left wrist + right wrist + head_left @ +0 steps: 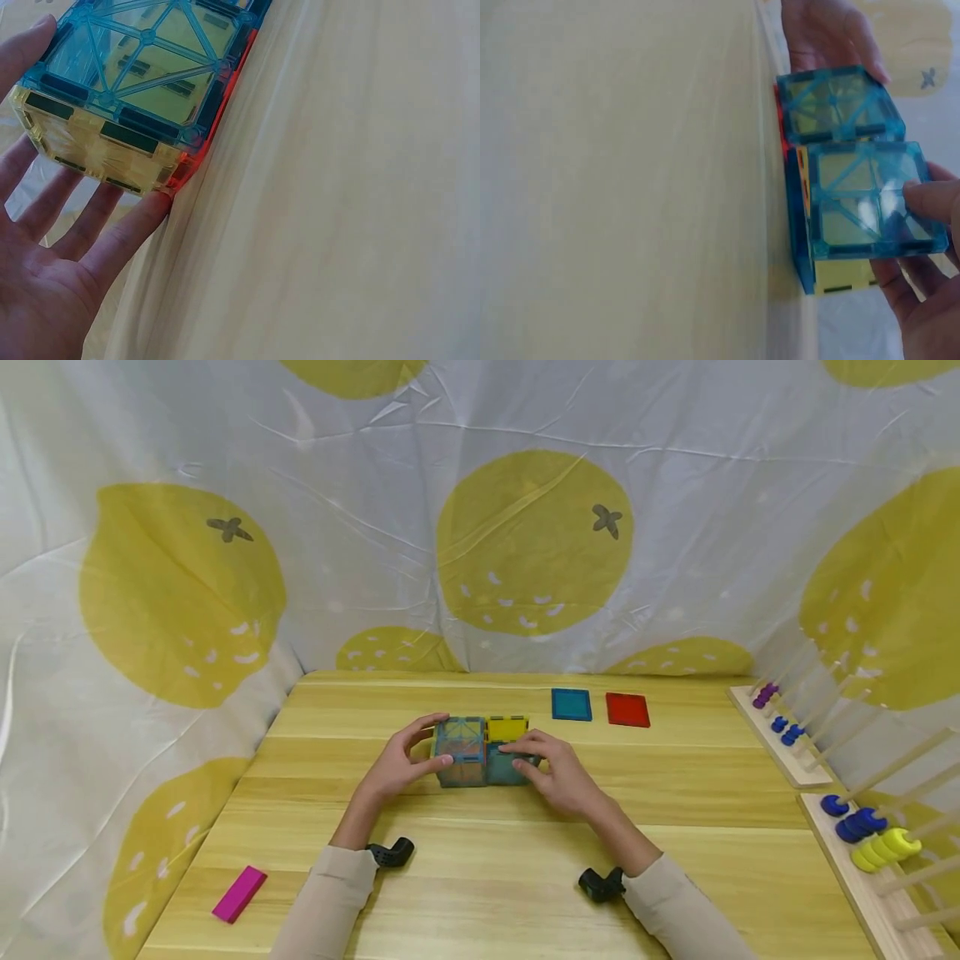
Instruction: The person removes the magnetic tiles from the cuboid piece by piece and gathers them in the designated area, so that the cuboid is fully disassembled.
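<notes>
Two joined boxes of see-through magnetic tiles stand mid-table. My left hand point(397, 760) grips the left tile box point(461, 752) from its side, thumb at the near face. In the left wrist view this box has a blue top point(146, 64), a yellow side point(97, 139) and a red bottom edge, with spread fingers along the yellow side. My right hand point(558, 772) pinches a blue square magnetic tile point(862, 214) at the right box, thumb on its face and fingers behind. A yellow tile point(507, 728) stands upright at the back of that box.
A loose blue tile point(572, 704) and a red tile point(627, 710) lie flat behind the boxes. A magenta block point(239, 894) lies front left. Two wooden peg boards point(780, 739) with coloured beads stand along the right edge. A lemon-print cloth point(360, 543) hangs behind the table.
</notes>
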`<state>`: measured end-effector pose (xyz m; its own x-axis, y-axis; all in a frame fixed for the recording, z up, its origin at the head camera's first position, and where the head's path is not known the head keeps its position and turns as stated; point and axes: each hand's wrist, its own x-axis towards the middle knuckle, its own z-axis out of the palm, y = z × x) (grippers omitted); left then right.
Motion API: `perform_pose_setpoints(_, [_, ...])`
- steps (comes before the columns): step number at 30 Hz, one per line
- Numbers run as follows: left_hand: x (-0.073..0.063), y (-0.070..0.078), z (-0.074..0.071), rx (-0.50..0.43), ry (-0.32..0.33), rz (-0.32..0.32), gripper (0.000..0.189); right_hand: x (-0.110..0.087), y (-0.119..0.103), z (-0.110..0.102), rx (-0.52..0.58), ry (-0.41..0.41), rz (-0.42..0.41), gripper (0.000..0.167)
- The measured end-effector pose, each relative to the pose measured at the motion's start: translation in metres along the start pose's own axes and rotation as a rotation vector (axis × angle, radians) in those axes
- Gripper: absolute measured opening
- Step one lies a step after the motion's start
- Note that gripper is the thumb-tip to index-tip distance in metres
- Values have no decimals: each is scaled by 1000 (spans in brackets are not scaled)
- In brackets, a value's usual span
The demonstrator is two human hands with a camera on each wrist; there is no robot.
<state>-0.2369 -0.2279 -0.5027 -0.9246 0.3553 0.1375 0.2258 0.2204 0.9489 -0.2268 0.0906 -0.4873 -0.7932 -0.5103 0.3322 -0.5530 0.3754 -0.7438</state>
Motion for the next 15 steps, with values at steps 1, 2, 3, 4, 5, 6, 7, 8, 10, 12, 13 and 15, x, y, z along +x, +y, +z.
perform_pose_setpoints(1, [0,0,0,3,3,2,68,-1,0,-3,-3,13,3,28])
perform_pose_setpoints(2, [0,0,0,4,7,5,68,-1,1,-6,-6,25,10,28])
perform_pose_setpoints(3, [0,0,-1,5,10,8,67,-2,2,-10,-14,36,19,28])
perform_pose_setpoints(4, [0,0,-1,4,10,15,67,-2,3,-14,-26,47,28,29])
perform_pose_setpoints(5, [0,0,-1,4,12,17,67,-3,3,-18,-34,57,35,29])
perform_pose_setpoints(6, [0,0,-2,2,12,19,67,-5,5,-23,-43,68,43,30])
perform_pose_setpoints(7, [1,-1,-2,0,12,18,67,-6,6,-27,-52,77,52,30])
perform_pose_setpoints(8, [1,-1,-2,0,10,17,67,-8,8,-32,-57,88,65,31])
perform_pose_setpoints(10, [1,-2,-2,-7,3,15,67,-13,11,-41,-58,111,95,32])
perform_pose_setpoints(12, [1,-3,-2,-12,0,7,67,-19,16,-51,-38,135,120,33])
perform_pose_setpoints(13, [1,-3,-1,-13,-2,4,67,-22,18,-56,-30,152,132,33])
perform_pose_setpoints(15, [1,-3,0,-18,-3,2,67,-28,24,-66,-22,193,149,33])
